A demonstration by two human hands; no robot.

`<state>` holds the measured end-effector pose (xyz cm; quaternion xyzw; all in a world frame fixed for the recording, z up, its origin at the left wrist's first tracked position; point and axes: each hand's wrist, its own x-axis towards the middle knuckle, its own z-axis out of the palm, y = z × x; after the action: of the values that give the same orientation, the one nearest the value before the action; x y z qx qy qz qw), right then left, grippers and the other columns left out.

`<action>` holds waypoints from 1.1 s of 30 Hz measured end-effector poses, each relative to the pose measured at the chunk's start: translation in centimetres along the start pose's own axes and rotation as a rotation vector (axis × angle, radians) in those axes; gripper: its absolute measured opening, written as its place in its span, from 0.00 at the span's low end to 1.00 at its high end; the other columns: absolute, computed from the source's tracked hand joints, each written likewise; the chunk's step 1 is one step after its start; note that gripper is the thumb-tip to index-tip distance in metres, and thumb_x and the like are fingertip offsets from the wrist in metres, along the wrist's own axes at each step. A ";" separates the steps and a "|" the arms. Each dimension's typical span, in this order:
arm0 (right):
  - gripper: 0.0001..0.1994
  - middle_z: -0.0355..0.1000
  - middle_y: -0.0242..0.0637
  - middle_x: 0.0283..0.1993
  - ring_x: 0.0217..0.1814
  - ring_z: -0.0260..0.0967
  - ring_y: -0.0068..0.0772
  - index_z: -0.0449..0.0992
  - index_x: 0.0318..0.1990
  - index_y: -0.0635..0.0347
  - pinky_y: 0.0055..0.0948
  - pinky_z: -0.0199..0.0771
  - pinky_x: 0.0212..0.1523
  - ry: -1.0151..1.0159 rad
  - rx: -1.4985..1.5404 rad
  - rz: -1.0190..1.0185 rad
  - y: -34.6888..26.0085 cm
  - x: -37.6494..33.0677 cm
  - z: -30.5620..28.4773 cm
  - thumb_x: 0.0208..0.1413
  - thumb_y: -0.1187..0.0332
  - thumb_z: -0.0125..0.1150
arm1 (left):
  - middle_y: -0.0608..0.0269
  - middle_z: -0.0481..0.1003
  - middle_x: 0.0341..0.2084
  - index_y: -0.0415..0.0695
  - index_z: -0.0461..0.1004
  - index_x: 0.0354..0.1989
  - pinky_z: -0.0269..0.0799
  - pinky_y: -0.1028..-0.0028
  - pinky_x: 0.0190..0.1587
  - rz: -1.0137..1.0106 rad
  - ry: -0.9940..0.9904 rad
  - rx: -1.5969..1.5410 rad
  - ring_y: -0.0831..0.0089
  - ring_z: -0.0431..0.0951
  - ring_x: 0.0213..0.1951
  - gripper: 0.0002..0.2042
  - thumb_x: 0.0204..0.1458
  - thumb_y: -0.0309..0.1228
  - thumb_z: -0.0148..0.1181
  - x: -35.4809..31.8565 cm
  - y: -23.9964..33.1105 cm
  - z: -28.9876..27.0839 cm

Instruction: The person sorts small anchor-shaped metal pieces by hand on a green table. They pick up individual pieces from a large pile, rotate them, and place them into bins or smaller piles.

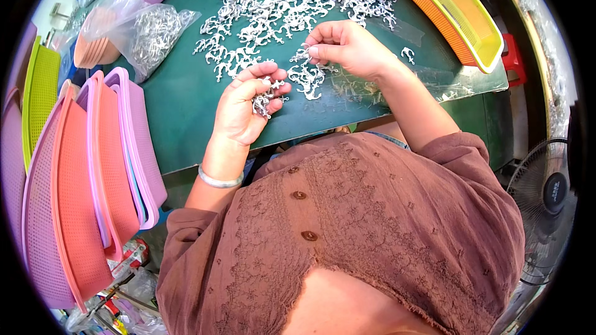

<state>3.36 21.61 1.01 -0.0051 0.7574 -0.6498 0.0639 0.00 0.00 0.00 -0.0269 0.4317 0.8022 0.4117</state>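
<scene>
Hands, two. Left hand (241,110): palm turned inward, fingers half curled round a cluster of silver metal pieces (266,104), grasping them loosely. Right hand (357,53): thumb and forefinger closed together, pinching a silver piece (303,50) at the upper edge of a small pile (307,80); whether that piece is clear of the pile cannot be told.

Silver stock: one large heap (292,3) at the far side of the green tabletop (180,111), cut off by the upper edge of view; the small pile between the hands; one stray piece (407,55) lying right of the right wrist; more in a clear plastic bag (155,37), left of the heap. Pieces overlap and interlock, beyond counting; those deep in the left palm are hidden by fingers.

Bracelet (220,178), one, left wrist. Baskets at right: yellow basket (489,42), one, set over an orange basket (439,23), largely covered. Stacked baskets (81,211) at left, purple and salmon: overlapping, number uncertain. Fan (554,193), one, partly cut off.
</scene>
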 end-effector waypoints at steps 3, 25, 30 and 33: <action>0.07 0.70 0.31 0.28 0.29 0.66 0.18 0.71 0.34 0.65 0.17 0.67 0.34 -0.050 0.184 0.111 -1.1 -0.5 0.4 0.47 0.72 0.56 | 0.56 0.71 0.28 0.37 0.68 0.36 0.68 0.80 0.21 -0.016 -0.019 0.042 0.67 0.73 0.28 0.10 0.50 0.32 0.50 0.1 0.0 0.6; 0.10 0.71 0.32 0.33 0.35 0.66 0.17 0.73 0.40 0.64 0.18 0.66 0.39 -0.009 0.157 -0.018 -0.9 -1.5 1.5 0.48 0.77 0.53 | 0.61 0.71 0.22 0.41 0.69 0.29 0.63 0.83 0.18 0.034 0.086 0.154 0.74 0.71 0.23 0.02 0.48 0.25 0.53 -0.1 -0.7 1.9; 0.12 0.71 0.32 0.33 0.36 0.65 0.17 0.72 0.41 0.64 0.18 0.66 0.39 -0.019 0.274 -0.037 -0.6 -1.4 1.7 0.46 0.79 0.54 | 0.62 0.71 0.22 0.42 0.69 0.29 0.63 0.83 0.18 0.061 0.113 0.186 0.74 0.71 0.23 0.01 0.47 0.24 0.53 -0.1 -0.8 1.9; 0.13 0.70 0.32 0.34 0.37 0.66 0.18 0.71 0.42 0.64 0.19 0.66 0.40 -0.021 0.291 -0.063 -0.4 -1.4 1.7 0.46 0.80 0.52 | 0.62 0.72 0.22 0.42 0.69 0.28 0.63 0.83 0.18 0.068 0.113 0.198 0.74 0.72 0.23 0.01 0.47 0.24 0.53 -0.1 -0.8 1.8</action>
<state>4.89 19.97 1.29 -0.0263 0.6539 -0.7544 0.0513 1.20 1.44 0.63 -0.0165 0.5321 0.7662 0.3600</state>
